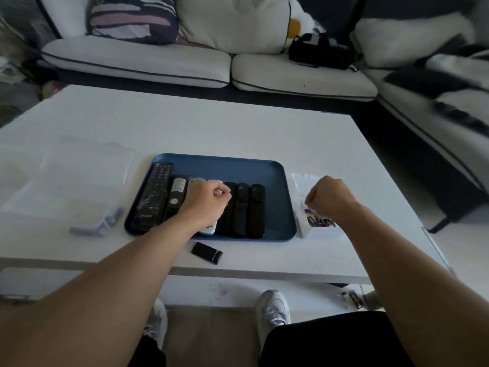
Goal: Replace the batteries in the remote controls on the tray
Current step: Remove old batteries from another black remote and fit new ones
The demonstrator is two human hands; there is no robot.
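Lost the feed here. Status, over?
Left hand closed over remotes on blue tray. Right hand fisted above battery pack. Loose black cover beside tray.

Remotes (pixel 242 207) side by side – blue tray (pixel 277 181)

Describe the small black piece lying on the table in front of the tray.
The small black piece is a short, flat, glossy rectangle, plastic by its look, possibly a battery cover. It lies flat and slightly skewed on the white table, just nearer the person than the blue tray, apart from it. Neither hand touches it.
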